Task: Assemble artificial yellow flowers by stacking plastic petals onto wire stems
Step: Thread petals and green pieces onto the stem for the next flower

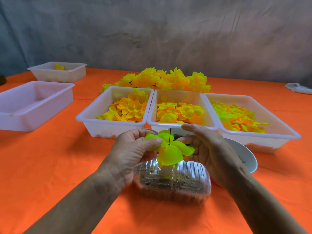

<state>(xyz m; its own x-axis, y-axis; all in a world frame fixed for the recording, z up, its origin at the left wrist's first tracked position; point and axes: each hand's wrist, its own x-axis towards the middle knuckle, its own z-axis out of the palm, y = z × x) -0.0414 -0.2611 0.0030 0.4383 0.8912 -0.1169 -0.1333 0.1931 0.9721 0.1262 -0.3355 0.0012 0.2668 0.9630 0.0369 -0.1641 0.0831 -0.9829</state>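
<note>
Near the worktop's [50, 157] front edge, a petal [169, 152] sits threaded on a wire stem [169, 136] standing upright over a clear sand-filled tub [185, 184]. The left hand [133, 154] has its grip grasping the petal's left lobe between thumb and fingers. The right hand [207, 149] is released, fingers straight, cupped beside the petal. Three petal trays [182, 127] sit behind, finished flowers [160, 80] toward the back edge.

This looks like a small handicraft workshop set up for piecework: a desk [50, 157] under an orange cloth carries white plastic trays [108, 127] sorted full of yellow petals [128, 108], a heap of finished flowers [160, 80] lies behind them, and a rough, stained grey wall [168, 31] backs it.
</note>
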